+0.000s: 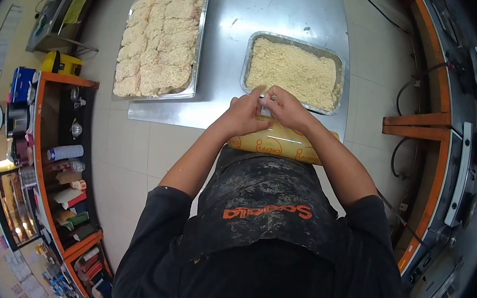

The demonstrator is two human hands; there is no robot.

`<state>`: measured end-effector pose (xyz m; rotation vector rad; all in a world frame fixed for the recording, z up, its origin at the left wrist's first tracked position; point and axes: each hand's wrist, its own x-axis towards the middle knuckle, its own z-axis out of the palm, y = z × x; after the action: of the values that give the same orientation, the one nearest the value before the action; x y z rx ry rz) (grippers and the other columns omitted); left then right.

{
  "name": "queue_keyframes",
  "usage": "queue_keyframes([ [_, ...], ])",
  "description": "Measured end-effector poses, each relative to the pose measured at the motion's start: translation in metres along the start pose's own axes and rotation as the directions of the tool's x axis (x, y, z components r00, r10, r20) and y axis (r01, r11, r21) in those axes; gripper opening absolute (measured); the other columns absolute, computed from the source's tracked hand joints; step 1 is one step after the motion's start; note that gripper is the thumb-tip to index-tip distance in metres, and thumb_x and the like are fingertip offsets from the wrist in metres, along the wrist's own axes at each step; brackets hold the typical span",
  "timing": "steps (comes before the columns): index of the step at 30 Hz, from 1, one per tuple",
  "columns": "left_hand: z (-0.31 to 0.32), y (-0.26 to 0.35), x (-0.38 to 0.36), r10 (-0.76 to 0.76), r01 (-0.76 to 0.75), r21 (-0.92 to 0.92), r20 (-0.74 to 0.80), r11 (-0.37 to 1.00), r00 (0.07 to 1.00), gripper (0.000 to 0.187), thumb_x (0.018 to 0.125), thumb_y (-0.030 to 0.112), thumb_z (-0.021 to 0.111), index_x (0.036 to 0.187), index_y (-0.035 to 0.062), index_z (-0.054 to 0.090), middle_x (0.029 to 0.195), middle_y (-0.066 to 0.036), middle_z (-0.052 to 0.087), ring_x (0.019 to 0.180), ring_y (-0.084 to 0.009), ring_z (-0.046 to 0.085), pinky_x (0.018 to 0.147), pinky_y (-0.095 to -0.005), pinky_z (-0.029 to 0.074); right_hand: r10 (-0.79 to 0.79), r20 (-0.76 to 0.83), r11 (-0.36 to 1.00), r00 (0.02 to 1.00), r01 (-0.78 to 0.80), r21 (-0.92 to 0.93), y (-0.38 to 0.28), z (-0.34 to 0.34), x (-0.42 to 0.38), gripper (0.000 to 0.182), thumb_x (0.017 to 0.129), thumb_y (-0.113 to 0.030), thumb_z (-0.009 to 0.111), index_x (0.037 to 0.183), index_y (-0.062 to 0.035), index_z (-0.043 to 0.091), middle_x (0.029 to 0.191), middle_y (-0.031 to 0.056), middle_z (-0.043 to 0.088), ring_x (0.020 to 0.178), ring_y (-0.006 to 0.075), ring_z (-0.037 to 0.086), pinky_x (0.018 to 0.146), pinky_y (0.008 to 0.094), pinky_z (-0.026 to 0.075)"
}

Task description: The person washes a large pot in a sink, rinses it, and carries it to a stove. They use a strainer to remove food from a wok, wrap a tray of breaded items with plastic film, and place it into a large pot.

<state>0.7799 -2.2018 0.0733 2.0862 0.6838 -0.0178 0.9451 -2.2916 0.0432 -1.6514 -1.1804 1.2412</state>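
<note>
A thick yellowish roll of plastic film (277, 144), printed "CHEFFY" in orange, lies crosswise against the front of my apron, at the table's near edge. My left hand (245, 115) is closed at the roll's far side, thumb lying along it. My right hand (287, 109) meets it with bent, pinching fingers. Between the fingertips a small pale, shiny bit of film shows; the rest is hidden by the fingers. Just beyond my hands sits a metal tray (296, 38) of pale yellow crumbly coating. Its near rim is partly covered by my fingers.
A larger metal tray (201, 40) of crumb-coated pieces stands at the left of the steel table (225, 25). To the left is an orange-framed shelf (71, 80) with bottles and packets. Orange-framed kitchen equipment (419, 118) lines the right side, with dark cables near the floor.
</note>
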Motion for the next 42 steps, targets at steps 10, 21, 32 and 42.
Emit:
queue_keyframes([
  [10, 0.018, -0.009, 0.013, -0.006, 0.014, 0.24, -0.033, 0.971, 0.999, 0.045, 0.079, 0.045, 0.076, 0.081, 0.0029, 0.06, 0.076, -0.018, 0.066, 0.075, -0.0363, 0.066, 0.067, -0.0445, 0.05, -0.075, -0.051, 0.799, 0.996, 0.03, -0.6, -0.023, -0.016, -0.079, 0.039, 0.083, -0.027, 0.073, 0.11, -0.0039, 0.057, 0.092, 0.0139, 0.062, 0.089, 0.0298, 0.059, 0.077, 0.0408, 0.048],
  [21, 0.008, 0.007, 0.016, -0.068, 0.062, 0.263, 0.015, 0.963, 0.998, 0.054, 0.079, 0.053, 0.074, 0.075, 0.0013, 0.059, 0.071, -0.019, 0.063, 0.067, -0.0357, 0.062, 0.062, -0.0433, 0.046, -0.356, -0.311, 0.599, 0.881, -0.04, -0.799, -0.004, 0.014, -0.106, 0.011, 0.086, -0.007, 0.049, 0.095, -0.0014, 0.049, 0.082, 0.0178, 0.057, 0.08, 0.0354, 0.055, 0.074, 0.0458, 0.046],
  [32, 0.016, 0.002, 0.016, -0.035, 0.051, 0.318, -0.057, 0.947, 0.998, 0.062, 0.088, 0.062, 0.058, 0.072, 0.0016, 0.063, 0.067, -0.02, 0.064, 0.065, -0.0376, 0.064, 0.06, -0.0466, 0.049, 0.404, 0.102, 0.904, 0.909, -0.379, -0.197, -0.016, -0.074, -0.068, 0.038, 0.088, -0.032, 0.068, 0.109, -0.0042, 0.054, 0.089, 0.0123, 0.063, 0.072, 0.0214, 0.063, 0.061, 0.0344, 0.048],
  [42, 0.014, 0.009, 0.011, -0.089, 0.103, 0.346, -0.057, 0.933, 0.994, 0.06, 0.086, 0.06, 0.062, 0.074, 0.0007, 0.062, 0.068, -0.021, 0.063, 0.067, -0.0383, 0.063, 0.062, -0.0461, 0.048, 0.435, 0.043, 0.387, 0.899, -0.144, -0.911, -0.015, -0.087, -0.094, 0.033, 0.077, -0.004, 0.065, 0.11, -0.0006, 0.06, 0.097, 0.0227, 0.065, 0.081, 0.0375, 0.067, 0.069, 0.0418, 0.054],
])
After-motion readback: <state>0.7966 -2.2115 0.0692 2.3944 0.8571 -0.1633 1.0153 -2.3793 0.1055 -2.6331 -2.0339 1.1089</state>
